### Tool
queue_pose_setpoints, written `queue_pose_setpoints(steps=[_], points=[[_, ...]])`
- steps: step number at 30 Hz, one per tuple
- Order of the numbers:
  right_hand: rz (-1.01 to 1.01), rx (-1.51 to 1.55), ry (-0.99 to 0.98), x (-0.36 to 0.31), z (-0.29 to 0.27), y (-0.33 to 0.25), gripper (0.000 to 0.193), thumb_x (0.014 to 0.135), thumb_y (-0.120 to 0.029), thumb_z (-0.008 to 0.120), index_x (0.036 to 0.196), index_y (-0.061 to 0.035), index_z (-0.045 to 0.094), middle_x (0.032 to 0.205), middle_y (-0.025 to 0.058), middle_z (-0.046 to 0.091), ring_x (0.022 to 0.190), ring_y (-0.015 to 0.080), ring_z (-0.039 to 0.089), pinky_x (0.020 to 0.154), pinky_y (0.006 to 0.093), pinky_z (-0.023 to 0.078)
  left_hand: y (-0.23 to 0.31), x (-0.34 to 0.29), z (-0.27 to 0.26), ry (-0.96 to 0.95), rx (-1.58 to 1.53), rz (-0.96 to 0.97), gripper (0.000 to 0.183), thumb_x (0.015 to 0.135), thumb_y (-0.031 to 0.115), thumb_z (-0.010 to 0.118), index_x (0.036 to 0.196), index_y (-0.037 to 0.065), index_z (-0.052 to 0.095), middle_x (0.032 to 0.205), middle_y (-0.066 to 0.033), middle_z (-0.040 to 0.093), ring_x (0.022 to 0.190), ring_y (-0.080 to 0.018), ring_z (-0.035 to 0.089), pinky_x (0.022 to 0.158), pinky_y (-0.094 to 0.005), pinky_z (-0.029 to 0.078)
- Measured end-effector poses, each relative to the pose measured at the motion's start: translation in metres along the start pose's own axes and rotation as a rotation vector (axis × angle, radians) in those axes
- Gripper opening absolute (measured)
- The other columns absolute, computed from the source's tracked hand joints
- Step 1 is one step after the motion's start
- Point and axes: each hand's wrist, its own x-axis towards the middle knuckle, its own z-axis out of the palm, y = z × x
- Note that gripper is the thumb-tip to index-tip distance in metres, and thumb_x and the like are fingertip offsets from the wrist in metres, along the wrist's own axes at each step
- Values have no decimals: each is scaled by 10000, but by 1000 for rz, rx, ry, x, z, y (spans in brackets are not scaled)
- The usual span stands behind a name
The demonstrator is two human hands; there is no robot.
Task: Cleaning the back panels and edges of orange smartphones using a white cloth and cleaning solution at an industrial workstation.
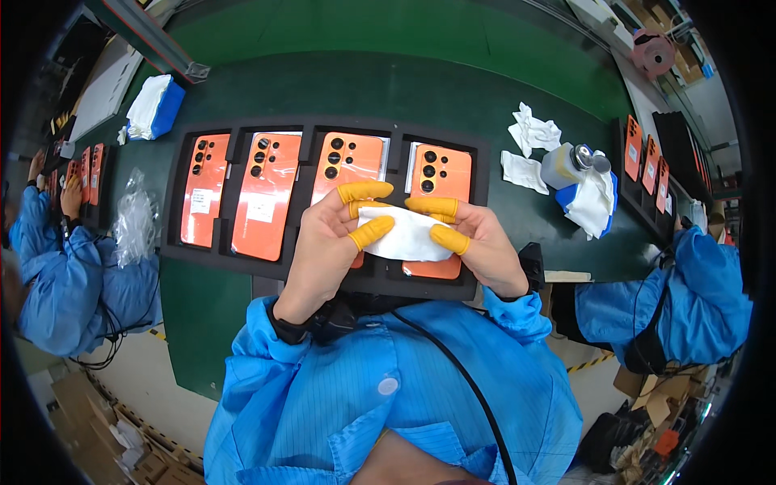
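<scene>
Between my two hands a folded white cloth (408,237) is stretched above a black foam tray (182,153). My left hand (327,238), in yellow finger cots, pinches its left end; my right hand (477,238), also in yellow cots, pinches the right end. Several orange smartphones lie back up in the tray's slots. The far-left phone (206,178) and the one beside it (267,198) each bear a white label. My hands and the cloth partly cover the third phone (356,153) and the right-hand phone (443,170).
At the right stand a metal-capped bottle (566,166), crumpled white cloths (529,133) and a blue box of wipes (590,206). Another blue box (168,105) sits back left, near a clear plastic bag (136,218). Co-workers in blue (73,275) sit on both sides.
</scene>
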Motion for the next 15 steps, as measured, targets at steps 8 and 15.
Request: queue_pose_setpoints(steps=[8, 15], points=[[-2, -56, 8, -13, -9, -5, 235, 809, 13, 658, 1037, 45, 613, 943, 74, 642, 863, 108, 620, 747, 225, 513, -3, -3, 11, 5, 140, 126, 412, 775, -57, 670, 1164, -46, 535, 938, -123, 645, 853, -147, 634, 770, -241, 517], [28, -298, 110, -22, -25, 1, 274, 751, 8, 699, 1012, 44, 625, 981, 76, 640, 936, 148, 610, 835, 275, 486, -19, 2, 20, -39, 92, 175, 314, 848, 46, 636, 1154, 1, 579, 938, -69, 637, 767, -103, 611, 660, -237, 514]])
